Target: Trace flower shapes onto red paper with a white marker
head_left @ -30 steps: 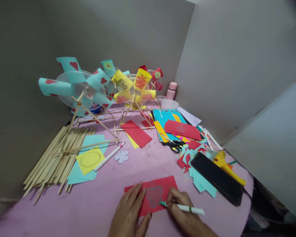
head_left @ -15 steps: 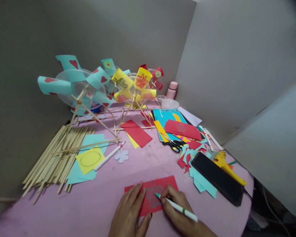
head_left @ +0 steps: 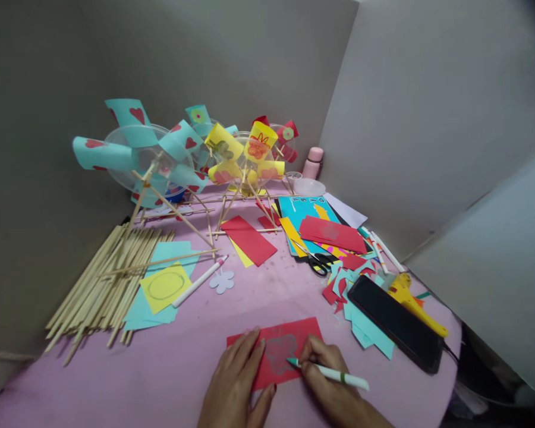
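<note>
A red paper rectangle (head_left: 305,330) lies at the table's near edge, with a greyish, rounded, flower-like shape drawn on it. My left hand (head_left: 237,374) rests flat on the paper's left side, fingers stretched out and holding nothing. Pinched in my right hand (head_left: 323,371) is a white marker (head_left: 354,380) with a green tip. That tip touches the paper at the right part of the drawn shape. Farther off lie a white paper flower (head_left: 222,282), a white marker with a pink end (head_left: 200,282) and a yellow paper (head_left: 166,288) bearing a drawn oval.
Bamboo sticks (head_left: 89,291) are piled at the left. Paper-bladed wheels on stick frames (head_left: 148,184) stand at the back. To the right are scissors (head_left: 316,261), paper scraps (head_left: 365,327), a phone (head_left: 395,321) with a cable, and a yellow glue gun (head_left: 417,309). Walls close in behind.
My right hand has shifted slightly right and down with the marker, its tip moving from the shape's upper middle to its right side. My left hand stays on the paper.
</note>
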Demonstrator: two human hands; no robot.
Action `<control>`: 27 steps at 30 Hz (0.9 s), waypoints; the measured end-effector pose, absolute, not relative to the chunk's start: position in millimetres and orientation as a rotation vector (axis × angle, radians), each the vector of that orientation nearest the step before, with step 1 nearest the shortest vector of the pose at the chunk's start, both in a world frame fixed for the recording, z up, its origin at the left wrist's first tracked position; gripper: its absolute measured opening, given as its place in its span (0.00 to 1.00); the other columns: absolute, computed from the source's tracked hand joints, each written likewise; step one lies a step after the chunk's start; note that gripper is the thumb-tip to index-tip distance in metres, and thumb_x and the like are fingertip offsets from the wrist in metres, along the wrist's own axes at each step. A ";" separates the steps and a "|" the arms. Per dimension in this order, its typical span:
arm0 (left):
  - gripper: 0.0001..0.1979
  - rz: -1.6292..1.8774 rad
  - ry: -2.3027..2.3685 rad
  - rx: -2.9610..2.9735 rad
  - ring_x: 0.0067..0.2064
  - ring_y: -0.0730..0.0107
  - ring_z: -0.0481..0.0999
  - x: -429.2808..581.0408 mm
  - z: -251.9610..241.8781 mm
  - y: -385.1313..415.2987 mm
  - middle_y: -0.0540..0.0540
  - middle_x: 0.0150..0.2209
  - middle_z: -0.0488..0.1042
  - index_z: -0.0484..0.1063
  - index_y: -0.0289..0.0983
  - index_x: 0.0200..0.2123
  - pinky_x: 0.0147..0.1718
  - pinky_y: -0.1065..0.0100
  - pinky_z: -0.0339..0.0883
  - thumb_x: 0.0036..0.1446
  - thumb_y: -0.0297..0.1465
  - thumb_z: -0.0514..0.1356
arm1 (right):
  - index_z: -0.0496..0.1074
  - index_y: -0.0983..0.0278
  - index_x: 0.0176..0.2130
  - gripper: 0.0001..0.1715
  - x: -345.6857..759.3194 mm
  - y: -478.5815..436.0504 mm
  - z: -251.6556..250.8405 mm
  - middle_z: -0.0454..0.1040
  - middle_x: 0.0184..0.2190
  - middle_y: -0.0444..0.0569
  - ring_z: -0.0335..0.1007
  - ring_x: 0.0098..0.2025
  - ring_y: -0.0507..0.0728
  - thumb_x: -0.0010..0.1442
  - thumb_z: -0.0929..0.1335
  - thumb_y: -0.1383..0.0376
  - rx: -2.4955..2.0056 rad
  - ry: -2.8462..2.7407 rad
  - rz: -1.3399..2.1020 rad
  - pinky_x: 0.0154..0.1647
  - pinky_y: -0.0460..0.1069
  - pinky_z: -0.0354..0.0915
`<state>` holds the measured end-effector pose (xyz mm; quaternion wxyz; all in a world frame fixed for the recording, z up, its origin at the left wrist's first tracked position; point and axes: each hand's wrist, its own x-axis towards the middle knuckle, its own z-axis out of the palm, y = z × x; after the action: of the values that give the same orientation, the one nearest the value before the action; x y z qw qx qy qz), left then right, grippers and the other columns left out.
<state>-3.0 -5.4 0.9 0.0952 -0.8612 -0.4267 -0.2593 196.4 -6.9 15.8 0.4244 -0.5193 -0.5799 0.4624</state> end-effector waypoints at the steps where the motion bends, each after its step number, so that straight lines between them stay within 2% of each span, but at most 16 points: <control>1: 0.25 -0.773 -1.272 -2.554 0.53 0.58 0.72 -2.8 0.6 -5.1 0.39 0.55 0.70 0.65 0.34 0.54 0.46 0.62 0.72 0.55 0.38 0.59 | 0.59 0.60 0.23 0.05 196.2 -6.7 15.8 0.53 0.16 0.35 0.48 0.18 0.50 0.50 0.60 0.67 -1.295 -1.450 1.160 0.20 0.46 0.44; 5: 0.26 -0.780 -1.285 -2.562 0.53 0.57 0.72 -3.0 -3.5 -4.3 0.38 0.55 0.70 0.64 0.34 0.55 0.46 0.61 0.72 0.55 0.38 0.59 | 0.59 0.60 0.24 0.06 196.7 -8.0 16.8 0.54 0.16 0.35 0.49 0.19 0.50 0.51 0.61 0.67 -1.291 -1.468 1.146 0.21 0.46 0.46; 9: 0.28 -0.827 -1.325 -2.575 0.55 0.57 0.70 -4.2 -5.3 -6.9 0.38 0.57 0.68 0.62 0.35 0.57 0.48 0.61 0.70 0.55 0.37 0.60 | 0.63 0.61 0.29 0.06 199.6 -8.3 18.3 0.59 0.19 0.38 0.55 0.22 0.52 0.57 0.62 0.63 -1.395 -1.336 0.989 0.23 0.46 0.53; 13: 0.26 -0.919 -1.509 -2.542 0.57 0.57 0.67 -4.9 1.3 -9.6 0.38 0.59 0.64 0.61 0.37 0.58 0.50 0.60 0.69 0.57 0.36 0.58 | 0.65 0.62 0.37 0.11 207.1 -1.6 24.0 0.69 0.29 0.46 0.65 0.32 0.57 0.62 0.61 0.57 -1.527 -1.172 0.719 0.32 0.49 0.62; 16: 0.21 -0.995 -1.663 -2.461 0.56 0.58 0.67 -7.1 4.9 -8.2 0.39 0.58 0.64 0.62 0.38 0.57 0.49 0.58 0.69 0.60 0.34 0.55 | 0.66 0.62 0.40 0.12 215.1 4.6 26.1 0.71 0.36 0.51 0.67 0.39 0.61 0.64 0.60 0.58 -1.580 -1.265 0.594 0.40 0.53 0.62; 22: 0.17 -1.013 -1.748 -2.309 0.46 0.56 0.72 -15.0 -0.8 -2.6 0.39 0.46 0.71 0.68 0.37 0.50 0.41 0.55 0.71 0.59 0.37 0.54 | 0.67 0.62 0.35 0.07 222.0 9.4 14.6 0.70 0.32 0.53 0.65 0.37 0.64 0.61 0.61 0.63 -1.654 -1.545 0.397 0.40 0.58 0.59; 27: 0.17 -1.031 -1.852 -2.289 0.45 0.53 0.71 -13.3 -1.7 -2.9 0.38 0.44 0.71 0.70 0.35 0.46 0.41 0.51 0.69 0.57 0.38 0.55 | 0.66 0.60 0.33 0.01 219.5 10.4 13.3 0.69 0.30 0.50 0.65 0.34 0.63 0.57 0.64 0.66 -1.590 -1.528 0.421 0.38 0.57 0.59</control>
<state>-13.3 -2.9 -1.7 0.0112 -0.7337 -0.5937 -0.3304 219.5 10.4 13.3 0.4335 -0.6381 -0.6134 0.1690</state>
